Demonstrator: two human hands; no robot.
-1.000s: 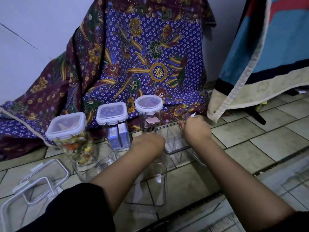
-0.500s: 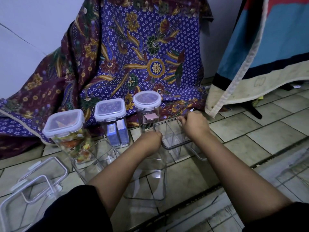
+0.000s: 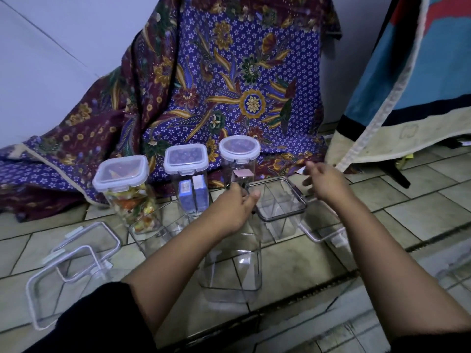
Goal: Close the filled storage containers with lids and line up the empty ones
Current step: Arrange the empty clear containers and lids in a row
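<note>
Head view: 3 lidded containers (image 3: 188, 179) filled; divided container (image 3: 279, 202) empty.

dim, bluish indoor light | soft shadows, no glare | wide-angle bending at edges | slight motion blur

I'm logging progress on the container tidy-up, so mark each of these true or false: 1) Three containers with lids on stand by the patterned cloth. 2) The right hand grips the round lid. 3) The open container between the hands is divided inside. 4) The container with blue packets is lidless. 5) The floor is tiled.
1) True: the snack container, blue-packet container and round-lidded container all wear lids.
2) False: the right hand hovers open over the divided container.
3) True: partitions show through it; the left hand is at its rim.
4) False: its lid is on.
5) True: floor.
</note>
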